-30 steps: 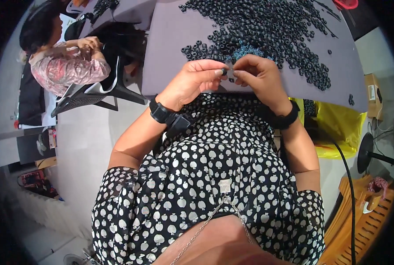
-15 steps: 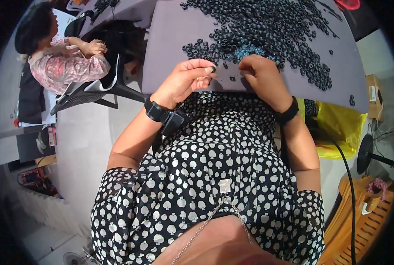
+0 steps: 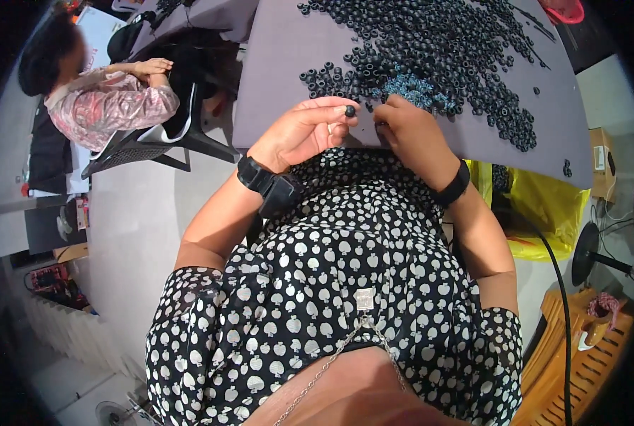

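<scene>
Near the table's front edge, my left hand (image 3: 306, 133) pinches a small round black part (image 3: 350, 111) between thumb and forefinger, the other fingers curled below. My right hand (image 3: 415, 131) is just to its right, fingers pressed together and pointing down at the tabletop. A dark speck shows at its fingertips, too small to name. Beyond the hands lies a heap of small black ring-shaped parts (image 3: 438, 42). A little pile of tiny blue pieces (image 3: 411, 86) sits at the heap's near side, just past my right hand.
A grey-covered table (image 3: 274, 85) spans the front. Yellow bags (image 3: 544, 213) hang or stand under its right side, with a black cable (image 3: 562, 298) and a wooden slatted chair (image 3: 587, 355) nearby. At left, another person (image 3: 111, 106) sits on a black chair (image 3: 136, 156).
My right hand has moved left and down, closer to my left hand. It now covers the spot where a loose black part lay. My left hand keeps its pinch, turned slightly.
</scene>
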A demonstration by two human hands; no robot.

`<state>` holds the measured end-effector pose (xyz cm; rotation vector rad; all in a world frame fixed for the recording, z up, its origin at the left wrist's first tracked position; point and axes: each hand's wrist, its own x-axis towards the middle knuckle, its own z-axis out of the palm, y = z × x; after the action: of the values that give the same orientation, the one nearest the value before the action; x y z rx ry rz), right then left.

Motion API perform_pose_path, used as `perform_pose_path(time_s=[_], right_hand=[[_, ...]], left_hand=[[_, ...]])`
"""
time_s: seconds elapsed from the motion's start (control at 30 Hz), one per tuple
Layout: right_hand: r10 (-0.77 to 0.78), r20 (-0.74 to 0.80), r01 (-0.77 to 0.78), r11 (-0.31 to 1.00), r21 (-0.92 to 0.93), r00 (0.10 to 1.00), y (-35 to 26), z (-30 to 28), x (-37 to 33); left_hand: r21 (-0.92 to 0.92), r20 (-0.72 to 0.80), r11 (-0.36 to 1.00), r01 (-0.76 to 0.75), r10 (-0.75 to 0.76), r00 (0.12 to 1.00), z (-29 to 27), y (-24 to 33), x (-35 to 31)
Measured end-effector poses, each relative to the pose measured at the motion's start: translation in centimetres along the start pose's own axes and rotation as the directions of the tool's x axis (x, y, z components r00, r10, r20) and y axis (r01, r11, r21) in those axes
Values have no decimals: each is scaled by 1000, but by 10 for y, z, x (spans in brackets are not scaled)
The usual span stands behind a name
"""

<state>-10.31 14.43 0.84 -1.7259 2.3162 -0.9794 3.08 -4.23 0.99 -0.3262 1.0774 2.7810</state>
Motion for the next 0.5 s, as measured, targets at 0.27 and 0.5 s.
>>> perform_pose_path(time_s=[0.27, 0.5], right_hand=[[44, -13, -43, 995, 91, 999, 1, -8, 3], [163, 64, -170, 807, 565, 985, -15, -17, 12]], left_hand=[[31, -51, 1000, 4, -2, 999, -2, 1, 2], [150, -127, 989, -4, 24, 992, 8, 0, 2]])
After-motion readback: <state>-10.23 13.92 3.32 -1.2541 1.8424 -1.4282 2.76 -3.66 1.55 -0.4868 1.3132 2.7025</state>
